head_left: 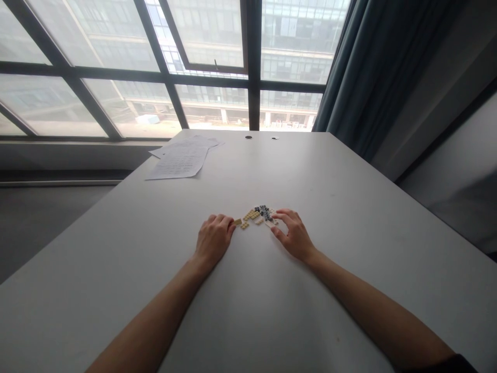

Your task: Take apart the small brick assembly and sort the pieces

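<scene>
Small building bricks lie in a loose pile on the white table [248, 300] between my hands. Tan bricks [254, 214] make up the left part of the pile, and dark grey bricks [264, 211] its back and middle. My left hand [213, 237] rests on the table with its fingers closed on a tan brick [237, 221]. At the pile's right side is my right hand [294, 235], thumb and fingers apart. A white brick [269, 224] lies by its thumb tip; whether they touch I cannot tell. The right fingers partly cover some pale bricks.
Several printed sheets of paper [178, 161] lie at the table's far left. Two round holes, one a cable hole [248, 137], are near the far edge. Beyond stand large windows [217, 103], with a dark curtain [361, 77] at the right.
</scene>
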A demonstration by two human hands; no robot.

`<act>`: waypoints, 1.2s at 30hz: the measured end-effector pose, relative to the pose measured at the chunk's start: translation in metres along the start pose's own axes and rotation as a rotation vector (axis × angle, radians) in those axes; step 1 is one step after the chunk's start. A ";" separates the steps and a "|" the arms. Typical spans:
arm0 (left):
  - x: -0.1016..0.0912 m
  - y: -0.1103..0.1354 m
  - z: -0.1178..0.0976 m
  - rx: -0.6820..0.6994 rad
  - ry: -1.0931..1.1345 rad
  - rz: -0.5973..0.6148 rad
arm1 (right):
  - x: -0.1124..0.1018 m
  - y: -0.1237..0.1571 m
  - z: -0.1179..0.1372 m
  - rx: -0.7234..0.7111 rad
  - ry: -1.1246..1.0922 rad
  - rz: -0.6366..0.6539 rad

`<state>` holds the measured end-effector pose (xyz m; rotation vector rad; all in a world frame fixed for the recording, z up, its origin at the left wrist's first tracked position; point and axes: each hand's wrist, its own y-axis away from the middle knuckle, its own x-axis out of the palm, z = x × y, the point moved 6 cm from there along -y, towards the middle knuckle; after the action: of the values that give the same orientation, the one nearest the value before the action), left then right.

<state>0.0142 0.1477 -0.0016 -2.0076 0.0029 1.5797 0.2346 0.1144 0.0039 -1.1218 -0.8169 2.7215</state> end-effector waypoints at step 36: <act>-0.050 0.050 -0.068 0.464 0.500 -0.363 | 0.041 0.027 0.022 0.767 -1.255 0.072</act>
<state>0.0425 0.0595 0.0301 -1.8423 0.1710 0.7445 0.1931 0.0928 -0.0223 0.7763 0.3206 3.0723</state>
